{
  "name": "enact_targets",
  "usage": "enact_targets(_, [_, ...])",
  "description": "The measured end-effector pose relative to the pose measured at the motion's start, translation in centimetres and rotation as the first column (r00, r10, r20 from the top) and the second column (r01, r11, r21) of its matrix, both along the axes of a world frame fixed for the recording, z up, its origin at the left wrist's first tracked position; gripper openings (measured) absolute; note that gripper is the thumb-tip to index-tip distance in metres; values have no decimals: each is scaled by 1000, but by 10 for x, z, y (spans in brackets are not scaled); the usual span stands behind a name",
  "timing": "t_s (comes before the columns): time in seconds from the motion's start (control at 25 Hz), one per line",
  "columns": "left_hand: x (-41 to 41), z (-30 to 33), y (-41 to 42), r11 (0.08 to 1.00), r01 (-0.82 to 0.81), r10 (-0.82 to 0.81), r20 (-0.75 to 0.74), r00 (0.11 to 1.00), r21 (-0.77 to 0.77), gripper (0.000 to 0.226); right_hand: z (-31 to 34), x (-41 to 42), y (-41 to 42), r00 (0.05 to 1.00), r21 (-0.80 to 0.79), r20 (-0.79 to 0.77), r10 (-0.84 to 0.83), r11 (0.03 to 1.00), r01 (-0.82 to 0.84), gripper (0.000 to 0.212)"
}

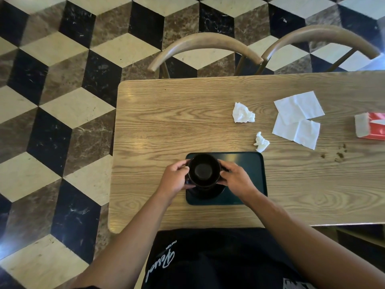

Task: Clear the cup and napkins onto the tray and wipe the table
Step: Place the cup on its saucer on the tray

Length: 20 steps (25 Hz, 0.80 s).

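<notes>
A black cup (204, 171) stands on a black saucer (216, 191) at the left end of the dark green tray (248, 163), near the table's front edge. My left hand (176, 180) grips the cup's left side and my right hand (236, 179) grips its right side. Two crumpled white napkins lie on the wood beyond the tray, a larger one (242, 113) and a small one (261, 142). Two flat napkins (298, 117) overlap further right.
The wooden table (166, 126) has crumbs (338, 155) right of the tray and a red and white tissue pack (369, 126) at the right edge. Two wooden chairs (205, 43) stand at the far side. A chequered floor lies to the left.
</notes>
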<state>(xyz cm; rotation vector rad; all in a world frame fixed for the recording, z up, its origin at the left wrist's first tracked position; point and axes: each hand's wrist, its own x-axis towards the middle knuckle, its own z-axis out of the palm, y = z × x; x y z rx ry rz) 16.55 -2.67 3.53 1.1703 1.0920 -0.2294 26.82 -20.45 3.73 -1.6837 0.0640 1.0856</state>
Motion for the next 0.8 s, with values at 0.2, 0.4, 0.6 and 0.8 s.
enact_targets(0.2, [-1, 2, -9, 1000, -16, 16, -31, 999, 4, 31, -13, -5, -1, 999, -43, -12, -39, 998, 38, 43])
enact_targets(0.4, [-2, 3, -15, 1000, 7, -6, -42, 999, 10, 36, -18, -7, -7, 1000, -74, 3, -3, 997, 3, 43])
enact_targets(0.6, [-4, 4, -18, 999, 31, -31, -46, 998, 9, 44, -23, -12, -9, 1000, -83, 7, 16, 996, -15, 44])
enact_targets(0.8, [-7, 2, -19, 999, 38, -37, -41, 998, 23, 45, -23, -13, -10, 1000, -93, 2, 4, 996, -4, 43])
